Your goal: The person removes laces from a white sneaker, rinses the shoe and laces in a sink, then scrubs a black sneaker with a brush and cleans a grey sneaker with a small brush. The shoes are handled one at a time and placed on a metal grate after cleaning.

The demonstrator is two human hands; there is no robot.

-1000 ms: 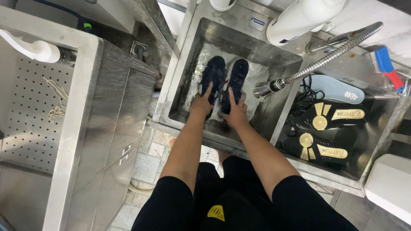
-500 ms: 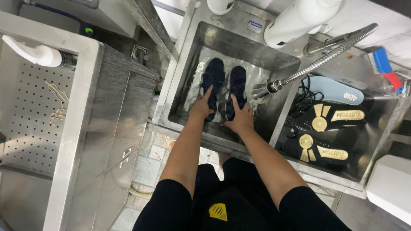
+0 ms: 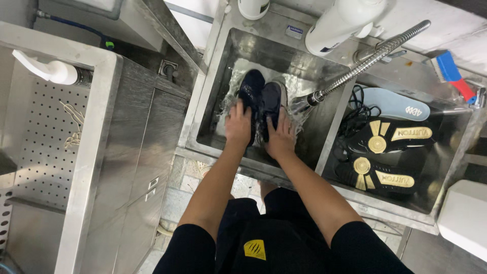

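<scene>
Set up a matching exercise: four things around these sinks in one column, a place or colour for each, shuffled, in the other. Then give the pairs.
Things:
1. dark shoes
2. black soles
3. scrub brush
4. spray hose

Places or colours:
A. blue and red, on the back ledge
B. in the right basin, gold marks up
C. under both hands, in the left basin
D. metal coil reaching over the divider

Pairs: 1-C, 2-B, 3-A, 4-D

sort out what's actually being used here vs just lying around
In use:
left hand on the left dark shoe
right hand on the right dark shoe
spray hose aimed at them
left sink basin

Lying about:
black and gold insoles
pale blue insole
blue and red brush
white bottle
</scene>
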